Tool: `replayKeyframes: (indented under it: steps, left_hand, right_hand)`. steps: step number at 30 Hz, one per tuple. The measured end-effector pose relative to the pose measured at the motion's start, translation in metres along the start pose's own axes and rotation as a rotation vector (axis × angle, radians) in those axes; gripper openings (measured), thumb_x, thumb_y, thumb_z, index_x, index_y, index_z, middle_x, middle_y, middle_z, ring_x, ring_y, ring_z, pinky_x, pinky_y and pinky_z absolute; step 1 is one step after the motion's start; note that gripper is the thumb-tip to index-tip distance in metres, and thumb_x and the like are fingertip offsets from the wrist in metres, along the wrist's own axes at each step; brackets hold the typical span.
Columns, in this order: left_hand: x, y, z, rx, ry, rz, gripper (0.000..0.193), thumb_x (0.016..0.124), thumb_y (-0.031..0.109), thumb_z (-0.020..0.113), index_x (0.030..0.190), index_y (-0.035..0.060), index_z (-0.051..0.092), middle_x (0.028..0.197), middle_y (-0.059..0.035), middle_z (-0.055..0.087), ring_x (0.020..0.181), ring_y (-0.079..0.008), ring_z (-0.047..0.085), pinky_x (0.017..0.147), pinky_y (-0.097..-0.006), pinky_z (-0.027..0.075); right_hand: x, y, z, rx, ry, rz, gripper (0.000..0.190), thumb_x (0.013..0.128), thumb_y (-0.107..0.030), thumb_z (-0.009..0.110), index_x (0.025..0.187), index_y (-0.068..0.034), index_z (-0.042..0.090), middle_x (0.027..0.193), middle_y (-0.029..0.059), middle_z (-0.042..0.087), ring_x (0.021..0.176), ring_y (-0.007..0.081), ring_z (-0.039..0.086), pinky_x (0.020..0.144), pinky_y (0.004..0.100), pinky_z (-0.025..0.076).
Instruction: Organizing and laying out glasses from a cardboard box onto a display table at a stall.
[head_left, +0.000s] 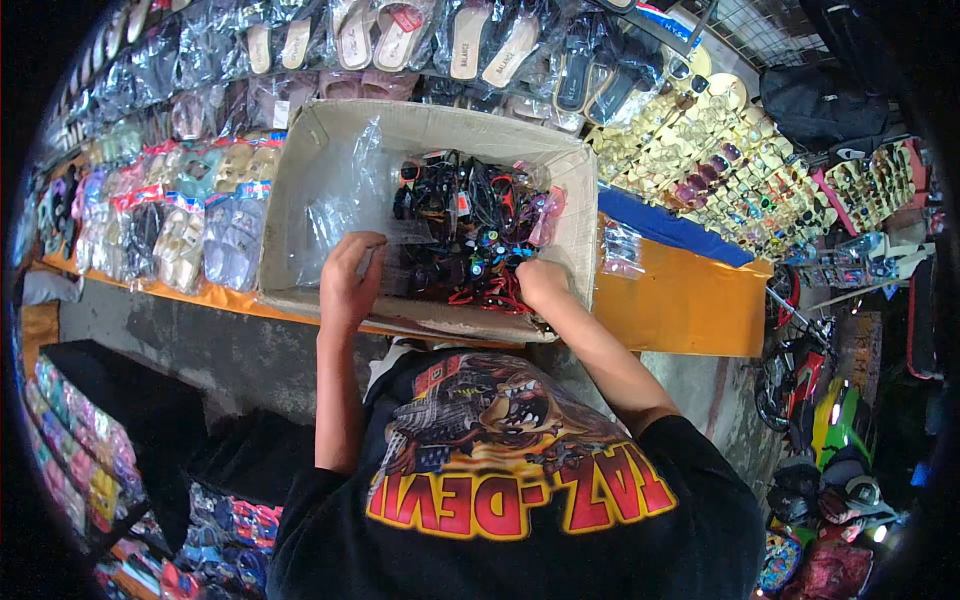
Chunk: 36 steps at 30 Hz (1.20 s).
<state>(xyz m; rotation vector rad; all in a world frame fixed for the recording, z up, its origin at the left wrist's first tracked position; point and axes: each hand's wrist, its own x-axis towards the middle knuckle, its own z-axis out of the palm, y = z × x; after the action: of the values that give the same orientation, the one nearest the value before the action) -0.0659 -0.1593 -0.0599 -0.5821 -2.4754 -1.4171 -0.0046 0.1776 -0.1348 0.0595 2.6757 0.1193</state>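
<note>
A large cardboard box (574, 176) lies before me, its inside in full view. Its right half holds a dense heap of sunglasses (457, 217), many with dark lenses, some with red, pink or blue parts. Clear plastic wrapping (330, 221) covers much of the box's left half. My left hand (351, 271) is over the near left part, fingers bent towards the heap beside the plastic; whether it pinches the plastic is unclear. At the heap's near right edge, by some red frames (502, 291), is my right hand (541, 281), fingers curled and their tips hidden.
The box rests on an orange-covered table (690, 300). A small clear packet (621, 247) lies right of it. Bagged sandals (232, 232) stand to the left, and more footwear (472, 41) lines the back. A sunglasses display (720, 165) rises at the right, beyond a blue edge (667, 221).
</note>
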Motion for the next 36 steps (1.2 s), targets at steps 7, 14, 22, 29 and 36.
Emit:
replayKeyframes:
  steps: [7, 14, 22, 29, 36]
  left_hand:
    - [0.005, -0.007, -0.003, -0.137, -0.167, -0.033, 0.013, 0.092, 0.0, 0.068, 0.105, -0.0013, 0.071, 0.106, -0.0174, 0.072, 0.099, -0.0348, 0.071, 0.088, -0.0371, 0.054]
    - [0.005, -0.019, -0.007, -0.271, -0.2, -0.062, 0.01, 0.093, 0.001, 0.067, 0.102, -0.0014, 0.071, 0.102, -0.0173, 0.071, 0.095, -0.0361, 0.07, 0.085, -0.0376, 0.054]
    - [0.012, -0.02, -0.01, -0.362, -0.265, -0.036, 0.009, 0.094, 0.002, 0.067, 0.101, -0.002, 0.072, 0.1, -0.0179, 0.071, 0.094, -0.0343, 0.071, 0.084, -0.0371, 0.054]
    - [0.014, -0.02, -0.012, -0.406, -0.314, -0.07, 0.01, 0.095, 0.004, 0.067, 0.101, -0.0022, 0.072, 0.1, -0.018, 0.072, 0.094, -0.0339, 0.071, 0.086, -0.0375, 0.054]
    - [0.015, -0.025, -0.012, -0.493, -0.32, -0.154, 0.012, 0.097, 0.006, 0.067, 0.102, -0.003, 0.073, 0.1, -0.0168, 0.073, 0.094, -0.0282, 0.072, 0.086, -0.035, 0.054]
  right_hand:
    - [-0.004, -0.003, 0.004, -0.032, 0.06, -0.025, 0.017, 0.079, -0.01, 0.069, 0.091, -0.005, 0.079, 0.101, 0.0176, 0.076, 0.097, 0.0353, 0.075, 0.082, 0.047, 0.06]
    - [-0.005, -0.021, -0.016, -0.006, -0.079, 0.122, 0.024, 0.079, -0.015, 0.073, 0.098, -0.002, 0.078, 0.109, 0.0186, 0.075, 0.105, 0.0356, 0.072, 0.091, 0.0465, 0.058]
    - [-0.013, -0.026, -0.042, 0.11, -0.125, 0.291, 0.028, 0.079, -0.02, 0.072, 0.101, -0.003, 0.078, 0.117, 0.0201, 0.073, 0.109, 0.0372, 0.071, 0.093, 0.0474, 0.057]
    - [-0.032, -0.017, -0.06, 0.207, -0.029, 0.361, 0.022, 0.082, -0.022, 0.072, 0.099, -0.009, 0.078, 0.108, 0.019, 0.075, 0.102, 0.0385, 0.072, 0.088, 0.0471, 0.057]
    - [-0.048, 0.004, -0.058, 0.574, 0.05, 0.323, 0.025, 0.086, -0.028, 0.078, 0.096, -0.005, 0.075, 0.097, 0.0195, 0.076, 0.094, 0.0389, 0.072, 0.084, 0.0469, 0.056]
